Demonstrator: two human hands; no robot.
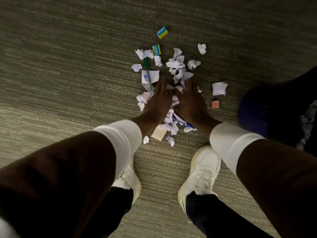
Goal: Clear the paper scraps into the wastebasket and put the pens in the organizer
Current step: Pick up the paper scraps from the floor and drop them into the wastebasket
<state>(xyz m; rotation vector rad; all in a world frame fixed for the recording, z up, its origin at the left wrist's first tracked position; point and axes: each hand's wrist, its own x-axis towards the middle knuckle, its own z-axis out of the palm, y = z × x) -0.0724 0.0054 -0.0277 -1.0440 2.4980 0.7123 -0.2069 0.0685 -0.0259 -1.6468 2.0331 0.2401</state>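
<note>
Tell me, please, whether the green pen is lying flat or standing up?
Lying flat. The green pen rests lengthwise on the carpet, partly across a white paper scrap, just beyond the left hand.

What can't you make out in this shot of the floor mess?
Head view, the only one:
- Whether the left hand or right hand grips any paper scraps: only their backs show.
- Green pen: lower end hidden by paper.
- Blue pen: mostly buried under scraps.
- Wastebasket, organizer: not identifiable.
- Red box: label too small.
</note>
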